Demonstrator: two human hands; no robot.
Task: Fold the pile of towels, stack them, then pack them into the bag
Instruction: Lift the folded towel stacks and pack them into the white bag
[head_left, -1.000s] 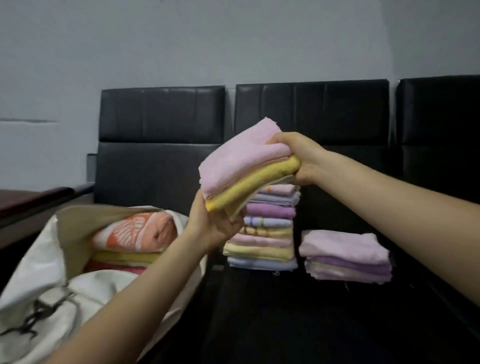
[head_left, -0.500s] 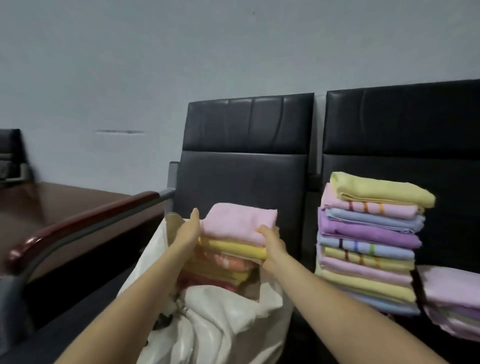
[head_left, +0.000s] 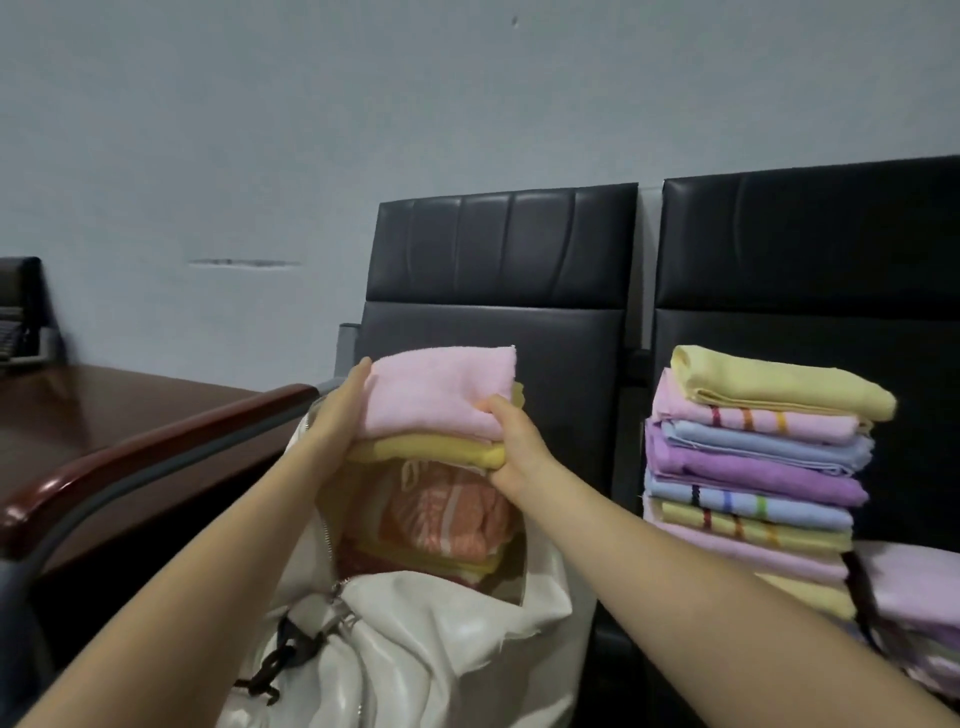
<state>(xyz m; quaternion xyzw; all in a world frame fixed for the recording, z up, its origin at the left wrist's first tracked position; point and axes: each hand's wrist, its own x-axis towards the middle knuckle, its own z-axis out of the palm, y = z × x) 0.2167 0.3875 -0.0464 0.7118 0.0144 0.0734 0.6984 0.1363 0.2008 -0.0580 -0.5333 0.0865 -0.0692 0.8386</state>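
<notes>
Packing step, frame centre: left hand (head_left: 337, 415) and right hand (head_left: 511, 441) clasp pink towel (head_left: 441, 395) over yellow towel (head_left: 431, 449); lower level into white bag (head_left: 415, 660).

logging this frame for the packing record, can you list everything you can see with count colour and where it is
held towels: two, pink on yellow, folded, held over the bag's mouth
bag: one, white, open, on the left chair seat
towels in bag: orange-and-white patterned one on top, yellow and red beneath; full count hidden
tall towel stack: about ten, yellow, pink, blue, purple, some striped, on the right chair
short towel stack: purple and pink, cut off at the right edge; count unclear
chairs: two, black padded, against the wall
armrest: one, dark red wood, left of the bag
table: one, dark brown, far left
wall: grey
left hand: grips the held towels' left side
right hand: grips their right side
</notes>
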